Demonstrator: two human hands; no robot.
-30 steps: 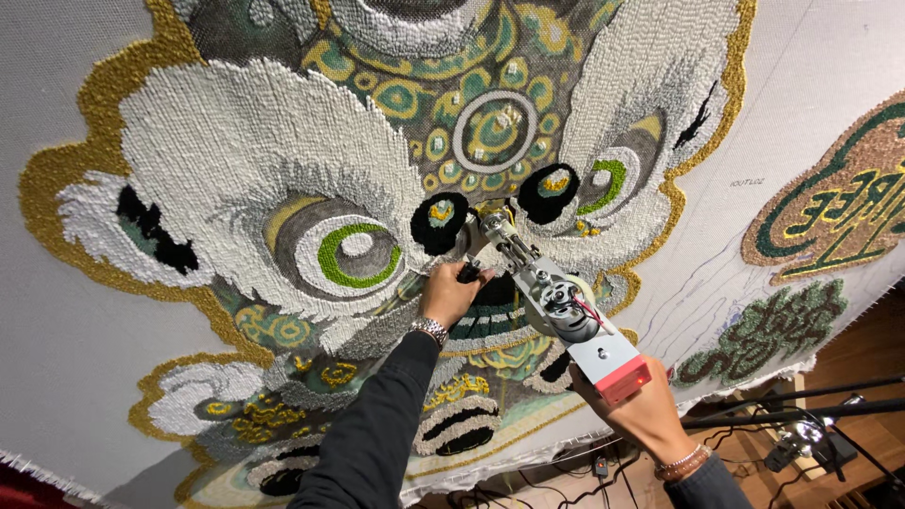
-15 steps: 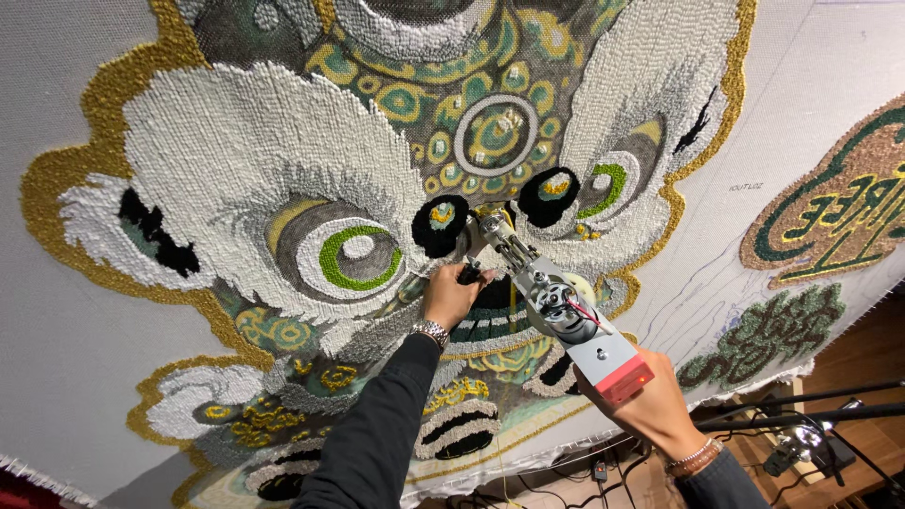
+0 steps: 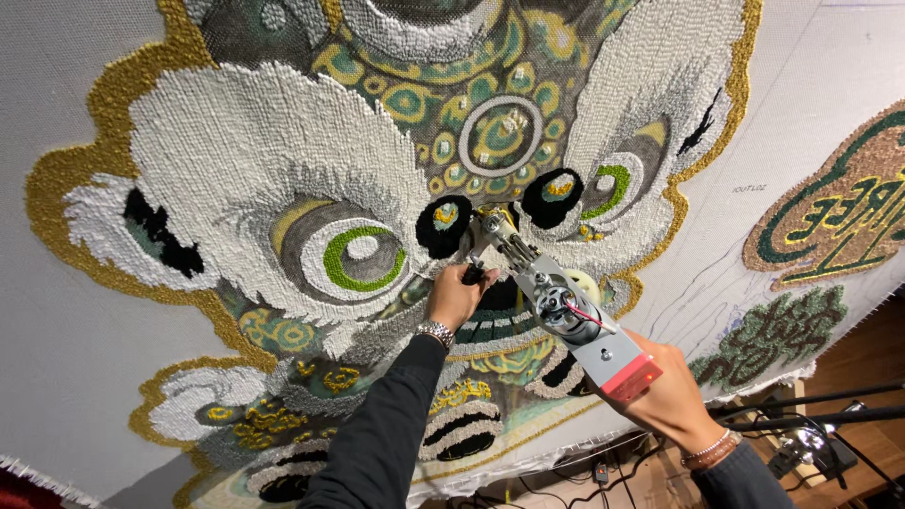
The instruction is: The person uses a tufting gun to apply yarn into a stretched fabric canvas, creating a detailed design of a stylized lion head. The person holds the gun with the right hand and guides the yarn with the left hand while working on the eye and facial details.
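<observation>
The tufting gun [image 3: 551,302] sits just right of the frame's centre, a grey metal tool slanting from lower right up to upper left. Its needle tip presses into the rug [image 3: 283,170] between two black tufted patches. A round motor with a red wire shows at mid-body, and a red block caps the lower end. The rug, stretched on pale cloth, fills most of the frame: a lion face in white, gold, green and black pile.
</observation>
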